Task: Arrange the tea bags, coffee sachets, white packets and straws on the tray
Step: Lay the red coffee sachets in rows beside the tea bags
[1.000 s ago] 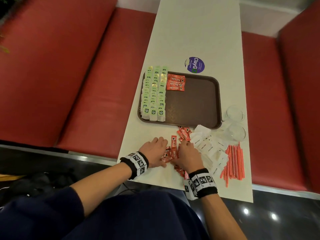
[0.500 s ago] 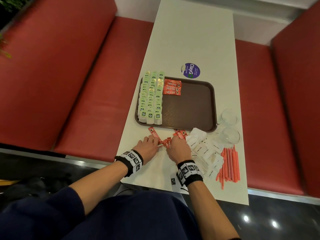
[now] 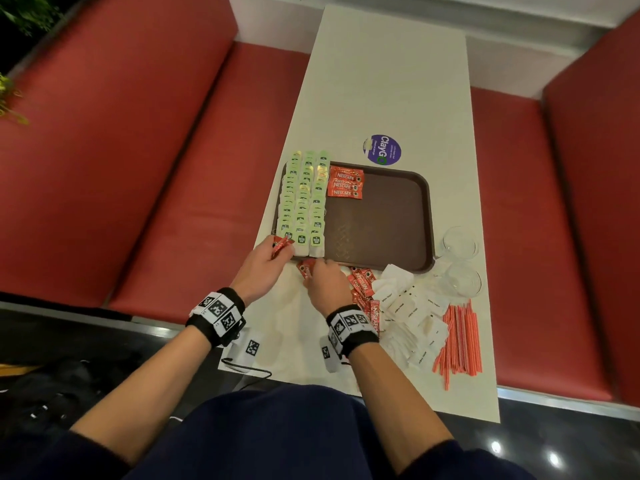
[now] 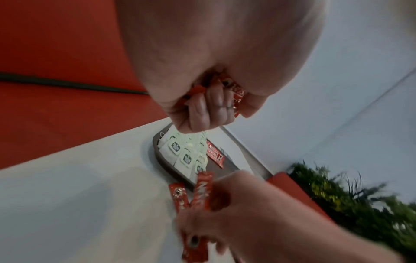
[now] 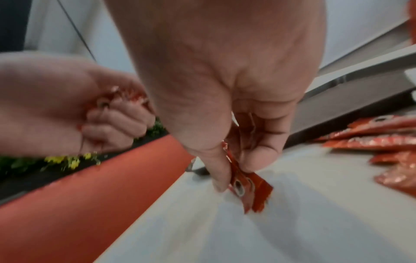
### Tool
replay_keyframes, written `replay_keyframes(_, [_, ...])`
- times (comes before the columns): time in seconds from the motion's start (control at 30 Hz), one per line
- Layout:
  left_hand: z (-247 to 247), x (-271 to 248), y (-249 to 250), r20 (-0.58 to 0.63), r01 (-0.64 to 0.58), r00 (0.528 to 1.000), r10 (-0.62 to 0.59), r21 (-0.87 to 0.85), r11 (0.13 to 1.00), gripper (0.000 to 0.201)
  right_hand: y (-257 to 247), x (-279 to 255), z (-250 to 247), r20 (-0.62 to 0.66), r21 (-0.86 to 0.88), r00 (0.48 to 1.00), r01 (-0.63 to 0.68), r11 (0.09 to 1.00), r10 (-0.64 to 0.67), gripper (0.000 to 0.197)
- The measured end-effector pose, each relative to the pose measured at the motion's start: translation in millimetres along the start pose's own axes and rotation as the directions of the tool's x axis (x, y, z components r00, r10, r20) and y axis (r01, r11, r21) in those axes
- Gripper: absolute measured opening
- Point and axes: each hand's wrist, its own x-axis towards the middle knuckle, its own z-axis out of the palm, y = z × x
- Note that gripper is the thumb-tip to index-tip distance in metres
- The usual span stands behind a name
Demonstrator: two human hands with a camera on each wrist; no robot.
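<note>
A brown tray (image 3: 388,223) holds three rows of green tea bags (image 3: 304,199) on its left and a short stack of red coffee sachets (image 3: 345,183) at its far middle. My left hand (image 3: 268,258) grips a bunch of red coffee sachets (image 4: 236,90) at the tray's near left corner. Just right of it, my right hand (image 3: 322,275) pinches red sachets (image 5: 245,185) between thumb and fingers, above the table near the tray's front rim. Loose red sachets (image 3: 363,285), white packets (image 3: 412,310) and orange straws (image 3: 460,337) lie on the table to the right.
Two clear glass cups (image 3: 460,244) stand right of the tray. A purple round sticker (image 3: 382,149) is on the white table (image 3: 381,81) beyond it. Red bench seats (image 3: 138,150) flank the table on both sides. A cable hangs over the table's near edge.
Both hands lifted from the loose sachet pile and moved forward to the tray's near edge, each carrying red coffee sachets. The head view shifted with them.
</note>
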Motion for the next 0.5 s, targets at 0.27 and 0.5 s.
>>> replay_keyframes(0.27, [-2,-1,-4,-0.010,0.028,0.999,-0.032,-0.280,0.960,0.039,8,-4,-1,0.092,-0.077,0.994,-0.046,0.996,0.053,0.023])
replay_keyframes(0.5, [4,-6,12,0.080,0.064,0.996,-0.028,-0.485,0.872,0.057,0,-25,-77,0.050,0.643,0.999,-0.021,0.766,-0.015,0.023])
